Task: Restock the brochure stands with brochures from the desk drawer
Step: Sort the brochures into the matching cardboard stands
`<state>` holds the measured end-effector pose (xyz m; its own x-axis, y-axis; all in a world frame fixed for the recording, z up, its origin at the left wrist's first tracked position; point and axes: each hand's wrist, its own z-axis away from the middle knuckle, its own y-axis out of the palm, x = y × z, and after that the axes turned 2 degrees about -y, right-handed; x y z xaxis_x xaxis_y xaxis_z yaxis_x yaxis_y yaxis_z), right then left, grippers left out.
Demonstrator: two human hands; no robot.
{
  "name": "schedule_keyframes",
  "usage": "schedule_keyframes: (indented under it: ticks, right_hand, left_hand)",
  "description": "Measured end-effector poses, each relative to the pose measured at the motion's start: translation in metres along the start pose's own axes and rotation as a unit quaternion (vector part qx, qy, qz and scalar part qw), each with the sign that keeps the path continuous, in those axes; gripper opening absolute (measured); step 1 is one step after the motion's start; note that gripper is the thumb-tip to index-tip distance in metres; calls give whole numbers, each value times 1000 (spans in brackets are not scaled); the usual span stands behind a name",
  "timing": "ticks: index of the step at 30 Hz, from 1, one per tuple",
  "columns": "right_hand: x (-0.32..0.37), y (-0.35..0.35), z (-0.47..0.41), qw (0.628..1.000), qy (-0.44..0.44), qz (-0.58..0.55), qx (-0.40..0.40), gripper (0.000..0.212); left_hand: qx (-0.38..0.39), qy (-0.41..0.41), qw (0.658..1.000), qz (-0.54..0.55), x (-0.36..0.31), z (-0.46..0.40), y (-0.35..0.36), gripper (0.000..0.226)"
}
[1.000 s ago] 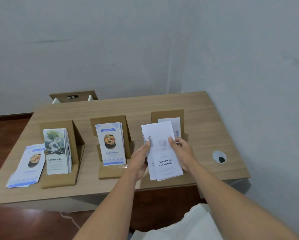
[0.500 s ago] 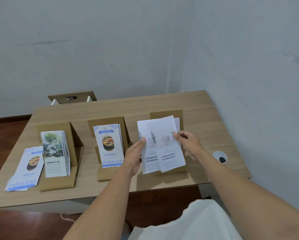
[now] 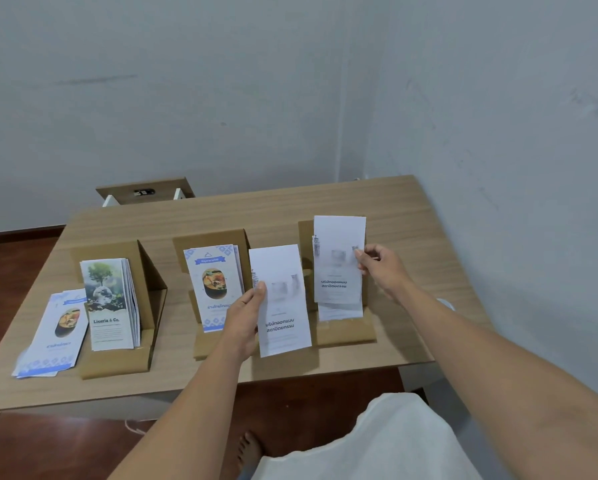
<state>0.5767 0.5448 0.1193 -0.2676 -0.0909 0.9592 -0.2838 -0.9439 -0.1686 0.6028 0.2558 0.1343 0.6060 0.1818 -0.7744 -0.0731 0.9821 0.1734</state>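
Observation:
Three cardboard brochure stands sit on the wooden desk (image 3: 325, 202). My right hand (image 3: 380, 268) pinches a white brochure (image 3: 339, 258) by its right edge, held against the right stand (image 3: 346, 332), over other white brochures that rest there. My left hand (image 3: 247, 315) grips another white brochure (image 3: 280, 303) by its left edge, between the middle and right stands. The middle stand (image 3: 214, 348) holds blue food brochures (image 3: 214, 285). The left stand (image 3: 117, 362) holds tree brochures (image 3: 108, 303).
A loose pile of blue food brochures (image 3: 53, 337) lies flat on the desk's left end. A white cable grommet (image 3: 446, 303) shows behind my right forearm. Walls close off the back and right. A small shelf (image 3: 145, 190) stands behind the desk.
The white brochures I held together have been split. My right hand carried one up and right onto the right stand, while my left hand keeps another lower down.

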Motion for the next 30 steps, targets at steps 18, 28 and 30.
schedule_keyframes:
  ticks: [18,28,30]
  right_hand:
    - [-36,12,-13,997,33,68,-11,15]
    - [-43,11,-16,994,65,77,-33,18]
    - [-41,10,-14,993,74,83,-36,22]
  left_hand:
    - [-29,-11,999,-40,14,7,-13,19]
    - [-28,-24,998,-42,13,6,-8,18]
    - [-26,-21,999,-40,12,6,-7,18]
